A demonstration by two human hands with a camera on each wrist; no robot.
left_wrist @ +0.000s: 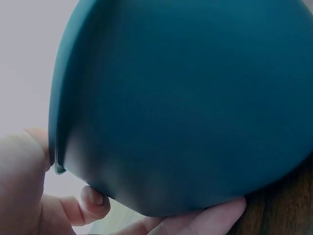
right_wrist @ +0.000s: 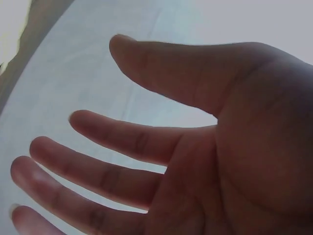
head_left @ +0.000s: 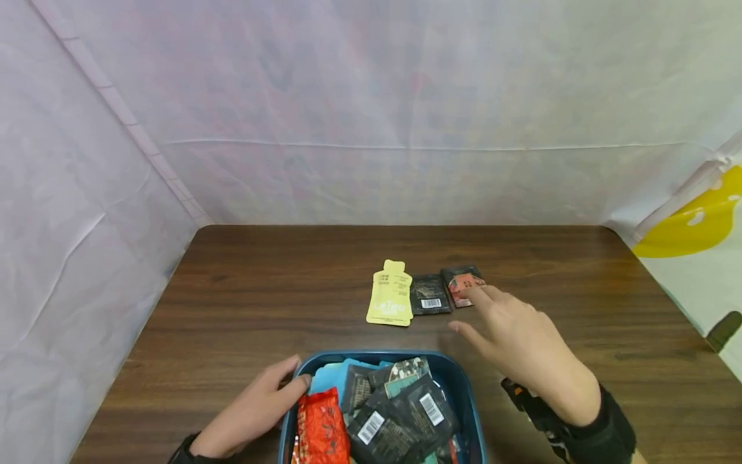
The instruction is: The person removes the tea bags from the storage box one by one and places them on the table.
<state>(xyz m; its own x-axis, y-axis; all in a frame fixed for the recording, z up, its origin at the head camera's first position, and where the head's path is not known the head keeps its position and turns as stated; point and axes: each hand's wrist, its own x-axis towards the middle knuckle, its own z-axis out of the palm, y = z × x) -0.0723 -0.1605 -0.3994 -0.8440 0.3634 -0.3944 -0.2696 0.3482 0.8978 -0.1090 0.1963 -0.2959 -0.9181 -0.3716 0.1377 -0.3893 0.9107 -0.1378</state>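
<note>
My left hand (head_left: pixel 255 406) holds the upper left corner of a dark blue plastic bin (head_left: pixel 371 354), its thumb at the rim. In the left wrist view, the fingers (left_wrist: pixel 220 215) lie along the outside of the bin wall. Over the table, my right hand (head_left: pixel 522 335) is spread with thumb and fingers apart, and its palm is empty in the right wrist view. Its fingertips overlap a black sachet with a red-orange print (head_left: pixel 458 282) in the head view. Beside that lie a plain black sachet with a barcode (head_left: pixel 430 296) and a yellow bottle-shaped sachet (head_left: pixel 390 299), forming a row.
Inside the bin are a shiny red packet (head_left: pixel 323 425), several black sachets (head_left: pixel 400 425) and light blue ones (head_left: pixel 330 377). White cloth walls (head_left: pixel 371 180) stand behind and left of the brown wooden table (head_left: pixel 232 309). A yellow shape (head_left: pixel 695 225) shows at the right.
</note>
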